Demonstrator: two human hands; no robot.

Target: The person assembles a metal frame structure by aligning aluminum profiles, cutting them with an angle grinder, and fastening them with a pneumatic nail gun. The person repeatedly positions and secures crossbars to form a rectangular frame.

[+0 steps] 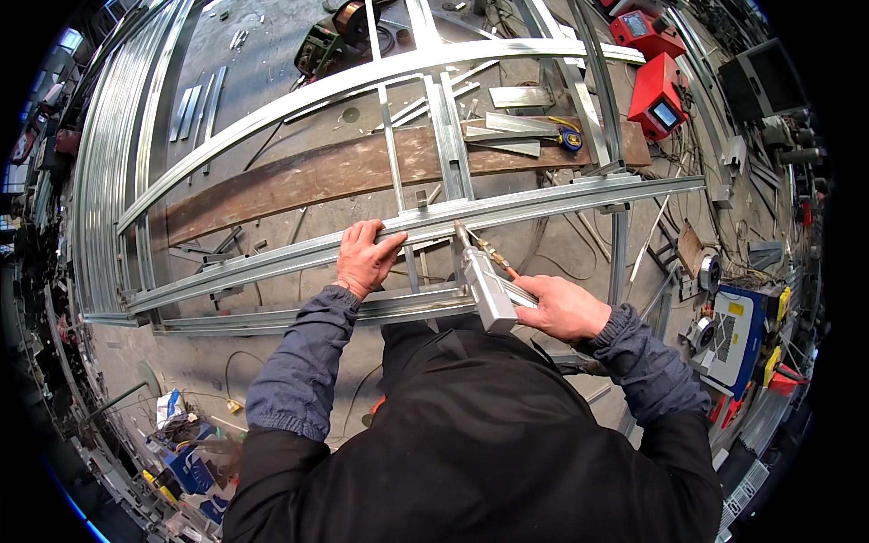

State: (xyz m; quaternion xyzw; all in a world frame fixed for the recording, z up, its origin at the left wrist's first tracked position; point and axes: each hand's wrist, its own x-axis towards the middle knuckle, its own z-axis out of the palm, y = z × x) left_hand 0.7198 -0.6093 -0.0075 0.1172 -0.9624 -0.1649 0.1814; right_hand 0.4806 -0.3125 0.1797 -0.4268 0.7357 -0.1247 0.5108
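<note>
My left hand (364,259) grips a long galvanized metal rail (552,199), its fingers bent over the top and the thumb lying along it. Just right of that, my right hand (565,309) is closed around a silver welding torch (490,294). The torch's narrow nozzle points away from me and its tip is at or very near the rail's near side; whether it touches I cannot tell. Beside the nozzle runs a brass fitting (493,254) with an orange end. The rail is part of a wide metal frame with crossbars and a curved bar (299,107).
A brown steel plank (299,185) lies beyond the rail, bearing metal offcuts and a blue tape measure (569,138). Red machines (659,95) stand at the far right, a blue-and-white machine (731,335) at the right. Stacked metal profiles (113,172) line the left. Cables cross the floor.
</note>
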